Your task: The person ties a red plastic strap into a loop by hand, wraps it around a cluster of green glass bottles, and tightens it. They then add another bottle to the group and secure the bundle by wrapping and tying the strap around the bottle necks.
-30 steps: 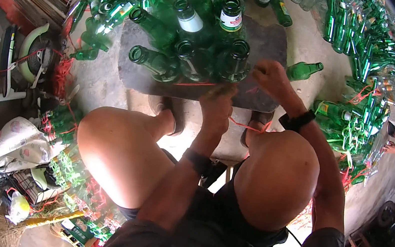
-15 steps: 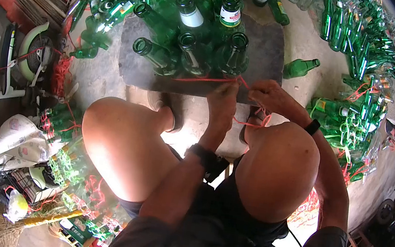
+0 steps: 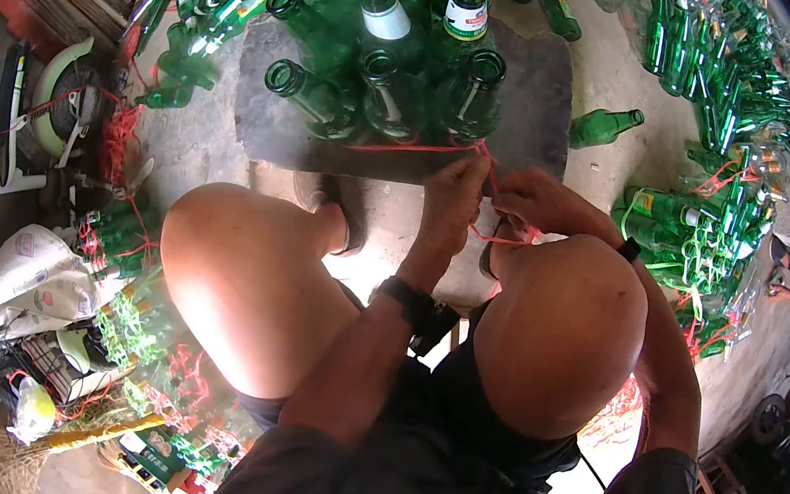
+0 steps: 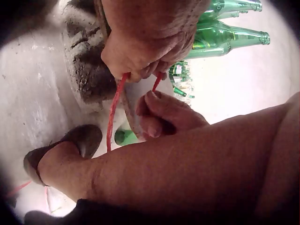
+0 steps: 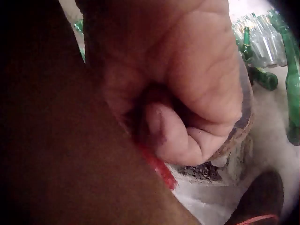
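Green glass bottles (image 3: 390, 100) stand bunched on a dark slab (image 3: 537, 95), with red plastic string (image 3: 409, 149) stretched along the near side of their bases. Close to the slab's front edge, my left hand (image 3: 452, 200) grips the string, fingers curled. In the left wrist view, two red strands (image 4: 114, 112) come out from under that hand (image 4: 147, 37). Just to its right, my right hand (image 3: 538, 201) pinches the strand between thumb and finger. The right wrist view has this hand (image 5: 187, 103) curled, red string (image 5: 161, 171) below it.
A single green bottle (image 3: 606, 128) lies on the floor right of the slab. Tied bundles of bottles (image 3: 698, 249) and heaps of loose ones surround the work spot. My bare knees (image 3: 554, 335) flank the hands. At left are a wheel (image 3: 62, 99) and a white sack (image 3: 32, 282).
My right hand has come down from beside the bottles toward the left hand. The left hand has risen slightly rightward, and the string now runs straight along the bottles.
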`<state>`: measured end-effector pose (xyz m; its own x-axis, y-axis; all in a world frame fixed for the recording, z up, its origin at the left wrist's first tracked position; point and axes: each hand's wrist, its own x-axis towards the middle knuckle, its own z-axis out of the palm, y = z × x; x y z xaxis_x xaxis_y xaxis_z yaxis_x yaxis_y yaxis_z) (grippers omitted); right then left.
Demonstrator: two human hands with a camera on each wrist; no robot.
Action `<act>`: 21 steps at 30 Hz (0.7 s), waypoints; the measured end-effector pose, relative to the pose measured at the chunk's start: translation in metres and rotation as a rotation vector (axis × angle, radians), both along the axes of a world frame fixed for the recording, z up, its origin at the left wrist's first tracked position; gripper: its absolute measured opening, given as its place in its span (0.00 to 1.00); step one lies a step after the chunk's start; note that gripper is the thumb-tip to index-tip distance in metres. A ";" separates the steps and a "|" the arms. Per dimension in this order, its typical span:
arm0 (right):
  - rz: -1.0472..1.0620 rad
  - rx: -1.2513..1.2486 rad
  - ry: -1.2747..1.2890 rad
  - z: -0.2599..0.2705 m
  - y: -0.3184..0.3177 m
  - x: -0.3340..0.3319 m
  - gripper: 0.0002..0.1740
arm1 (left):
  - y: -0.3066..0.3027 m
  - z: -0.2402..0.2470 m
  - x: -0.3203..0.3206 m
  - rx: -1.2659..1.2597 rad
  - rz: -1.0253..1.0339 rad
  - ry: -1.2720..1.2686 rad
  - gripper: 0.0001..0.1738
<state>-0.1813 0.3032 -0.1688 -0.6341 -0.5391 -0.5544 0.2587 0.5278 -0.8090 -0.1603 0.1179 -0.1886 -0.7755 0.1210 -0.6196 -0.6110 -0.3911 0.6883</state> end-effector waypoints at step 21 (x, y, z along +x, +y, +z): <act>-0.246 0.011 0.191 0.025 -0.010 -0.042 0.14 | 0.005 -0.019 -0.002 -0.263 0.023 0.409 0.15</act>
<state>-0.2233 0.2933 -0.1439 -0.8380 -0.3509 -0.4178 0.2237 0.4774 -0.8497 -0.1621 0.1225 -0.2081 -0.9625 -0.0190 -0.2705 -0.2628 -0.1815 0.9476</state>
